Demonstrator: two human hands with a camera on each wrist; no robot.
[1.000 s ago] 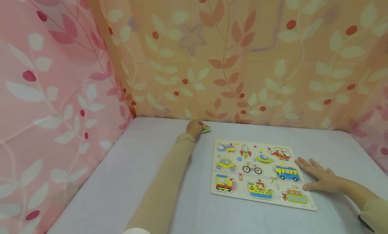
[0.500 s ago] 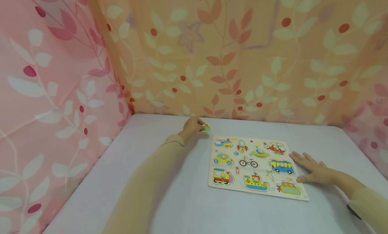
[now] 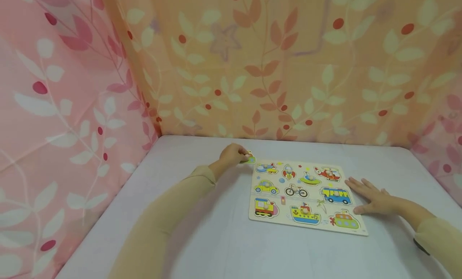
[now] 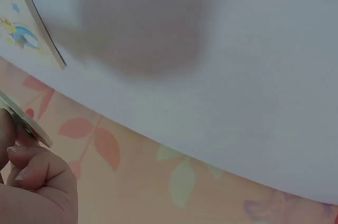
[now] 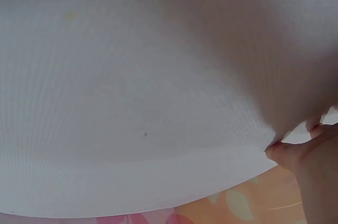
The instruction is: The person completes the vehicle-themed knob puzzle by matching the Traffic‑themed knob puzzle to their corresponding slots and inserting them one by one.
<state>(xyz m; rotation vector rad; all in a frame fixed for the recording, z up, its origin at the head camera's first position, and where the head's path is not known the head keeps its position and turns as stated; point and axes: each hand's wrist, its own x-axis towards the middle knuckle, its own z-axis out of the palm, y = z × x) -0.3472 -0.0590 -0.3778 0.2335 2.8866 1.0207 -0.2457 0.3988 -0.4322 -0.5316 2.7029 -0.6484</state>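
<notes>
In the head view my left hand [image 3: 232, 155] pinches a green and orange submarine puzzle piece [image 3: 251, 160] near the upper left corner of a wooden peg puzzle board [image 3: 285, 216]. The left wrist view shows the piece [image 4: 33, 126] edge-on, raised off the table, with curled fingers [image 4: 45, 174] at it. Pictures of vehicles cover the board, several with small knobs; the submarine picture [image 3: 345, 221] at its lower right shows no knob. My right hand [image 3: 377, 200] lies with fingers spread at the board's right edge, thumb and fingertips at that edge.
A white-covered table [image 3: 202, 247] bears the board. Floral cloth hangs behind it [image 3: 202, 78] and along the left side [image 3: 72, 110]. The table's back edge runs just beyond my left hand.
My left hand has drawn the submarine piece up from the table near the back edge and slightly right, toward the board's corner. My right hand stays at the board's right edge.
</notes>
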